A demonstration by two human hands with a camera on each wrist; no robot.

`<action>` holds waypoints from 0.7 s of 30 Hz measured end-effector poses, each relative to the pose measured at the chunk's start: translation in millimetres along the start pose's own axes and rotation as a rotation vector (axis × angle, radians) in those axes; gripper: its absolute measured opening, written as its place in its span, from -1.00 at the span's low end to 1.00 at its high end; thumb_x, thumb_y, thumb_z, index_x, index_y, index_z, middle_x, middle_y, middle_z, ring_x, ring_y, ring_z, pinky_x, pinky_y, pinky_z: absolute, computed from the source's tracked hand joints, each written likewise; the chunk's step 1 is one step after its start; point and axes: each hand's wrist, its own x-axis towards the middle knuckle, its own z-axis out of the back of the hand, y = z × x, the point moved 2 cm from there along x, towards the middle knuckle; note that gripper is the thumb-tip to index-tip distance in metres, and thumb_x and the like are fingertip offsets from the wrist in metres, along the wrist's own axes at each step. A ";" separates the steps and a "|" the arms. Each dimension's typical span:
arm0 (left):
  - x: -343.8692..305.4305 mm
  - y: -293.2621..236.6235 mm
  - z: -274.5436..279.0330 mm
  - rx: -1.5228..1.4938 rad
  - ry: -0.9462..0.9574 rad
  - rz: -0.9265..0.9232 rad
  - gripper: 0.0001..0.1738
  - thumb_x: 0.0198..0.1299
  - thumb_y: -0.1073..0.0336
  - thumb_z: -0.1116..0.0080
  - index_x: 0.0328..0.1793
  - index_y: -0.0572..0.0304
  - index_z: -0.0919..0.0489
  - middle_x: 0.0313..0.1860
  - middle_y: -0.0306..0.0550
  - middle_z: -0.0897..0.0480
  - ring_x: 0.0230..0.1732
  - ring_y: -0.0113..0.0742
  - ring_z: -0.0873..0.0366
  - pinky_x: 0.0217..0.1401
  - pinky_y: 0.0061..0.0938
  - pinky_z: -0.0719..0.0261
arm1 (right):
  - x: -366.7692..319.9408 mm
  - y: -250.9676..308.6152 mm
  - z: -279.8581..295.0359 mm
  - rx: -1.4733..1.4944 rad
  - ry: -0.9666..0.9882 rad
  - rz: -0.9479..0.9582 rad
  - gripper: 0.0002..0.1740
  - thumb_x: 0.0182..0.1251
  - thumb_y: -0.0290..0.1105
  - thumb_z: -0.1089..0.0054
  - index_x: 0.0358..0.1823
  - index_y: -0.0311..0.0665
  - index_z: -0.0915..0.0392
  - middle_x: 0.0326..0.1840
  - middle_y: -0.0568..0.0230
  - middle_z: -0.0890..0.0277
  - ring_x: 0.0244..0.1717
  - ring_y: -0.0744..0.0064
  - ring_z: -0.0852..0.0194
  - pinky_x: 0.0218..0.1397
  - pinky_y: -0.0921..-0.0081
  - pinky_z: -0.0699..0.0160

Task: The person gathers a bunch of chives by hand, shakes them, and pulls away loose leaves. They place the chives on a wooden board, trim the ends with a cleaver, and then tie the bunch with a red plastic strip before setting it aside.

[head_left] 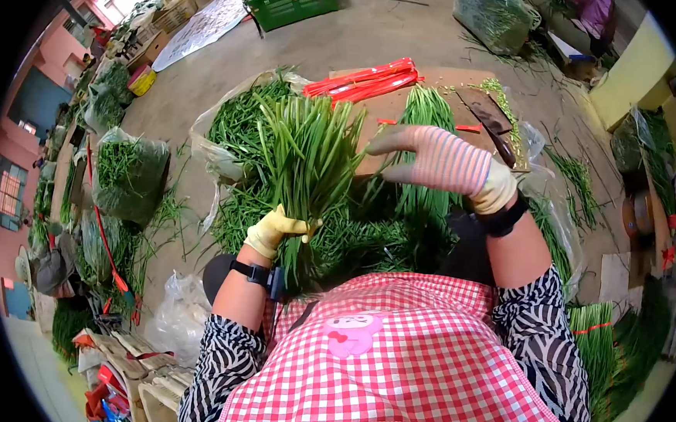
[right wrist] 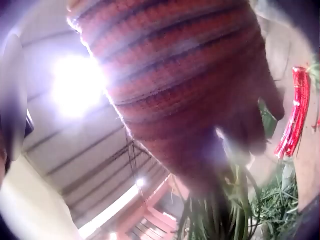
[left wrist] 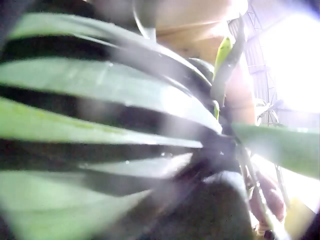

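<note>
In the head view my left hand (head_left: 281,229), in a yellow glove, grips an upright bunch of green stalks (head_left: 303,147) near its lower part. Long leaves (left wrist: 100,85) fill much of the left wrist view. My right hand (head_left: 438,159), in a striped glove with grey fingers, is just right of the bunch, fingers extended toward it; whether they touch it is unclear. Under that hand lies another green bunch (head_left: 429,108) on the board, across a red strip (head_left: 468,128). In the right wrist view the striped glove (right wrist: 185,75) hides most of the stalks.
Red ties (head_left: 369,81) lie on the brown board (head_left: 470,80), with a dark blade-like tool (head_left: 487,112) at its right. Loose greens (head_left: 242,128) in a plastic bag surround the board's near side. A green crate (head_left: 292,7) stands beyond; bagged greens (head_left: 130,171) are at left.
</note>
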 end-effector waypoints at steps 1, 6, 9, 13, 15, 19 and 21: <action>0.8 -4.8 -8.5 0.018 -0.026 0.008 -0.47 0.01 0.18 -0.51 0.04 0.40 -0.68 -0.38 -0.02 -0.69 -0.45 -0.26 -0.60 -0.35 -0.41 -0.51 | 8.5 4.0 -1.8 -0.096 -0.116 0.062 -0.58 0.23 -0.26 -0.42 0.09 -0.27 -0.74 0.08 -0.04 -0.73 0.24 0.03 -0.63 0.39 0.19 -0.55; 1.7 -11.1 -24.4 0.113 -0.072 0.058 -0.30 -0.11 0.04 -0.54 0.07 0.44 -0.65 -0.40 -0.03 -0.69 -0.46 -0.24 -0.61 -0.37 -0.37 -0.54 | 56.6 -9.9 -4.3 -0.611 -0.068 -0.135 -0.50 0.09 -0.10 -0.42 -0.09 -0.38 -0.76 -0.20 -0.16 -0.71 -0.04 -0.11 -0.69 0.16 0.12 -0.63; 1.9 -11.6 -28.9 0.095 -0.055 0.042 -0.30 -0.10 0.05 -0.56 0.09 0.44 -0.66 -0.41 -0.05 -0.69 -0.47 -0.25 -0.61 -0.38 -0.39 -0.53 | 63.3 -16.0 -9.8 -0.448 0.182 -0.283 -0.51 0.11 -0.11 -0.39 -0.14 -0.44 -0.74 -0.36 -0.25 -0.66 -0.20 -0.14 -0.71 0.02 0.12 -0.68; 7.4 -5.7 -19.3 0.128 -0.017 0.016 -0.24 -0.06 -0.03 -0.60 0.14 0.43 -0.66 -0.42 -0.08 -0.68 -0.45 -0.28 -0.61 -0.38 -0.40 -0.51 | 62.0 -25.7 -17.0 -0.355 0.032 -0.140 -0.59 0.30 -0.09 -0.28 -0.07 -0.30 -0.75 -0.33 -0.21 -0.67 -0.23 -0.17 -0.71 -0.04 0.13 -0.69; 7.1 -2.1 -12.0 0.130 0.013 0.011 -0.24 0.01 -0.06 -0.57 0.18 0.41 -0.65 -0.34 -0.06 -0.70 -0.38 -0.28 -0.63 -0.32 -0.39 -0.54 | 54.7 -26.9 -19.8 -0.371 -0.044 -0.143 -0.65 0.41 -0.12 -0.19 -0.09 -0.25 -0.72 -0.29 -0.17 -0.68 -0.19 -0.18 -0.70 -0.05 0.08 -0.68; 14.6 7.3 4.6 0.148 0.058 0.013 -0.38 0.11 0.14 -0.50 0.22 0.40 -0.65 -0.14 -0.04 -0.73 -0.27 -0.29 -0.65 -0.25 -0.36 -0.64 | 49.4 -21.2 -23.2 -0.437 -0.148 -0.185 -0.64 0.48 -0.14 -0.10 -0.20 -0.33 -0.66 -0.32 -0.17 -0.65 -0.19 -0.23 -0.67 -0.07 -0.01 -0.65; 14.2 7.5 3.3 0.106 0.044 -0.009 -0.36 0.10 0.14 -0.51 0.24 0.41 -0.64 -0.11 -0.04 -0.74 -0.28 -0.29 -0.65 -0.25 -0.37 -0.64 | 50.4 -18.8 -22.8 -0.443 -0.169 -0.201 -0.62 0.50 -0.13 -0.07 -0.19 -0.34 -0.67 -0.33 -0.19 -0.65 -0.20 -0.24 -0.67 -0.07 -0.02 -0.65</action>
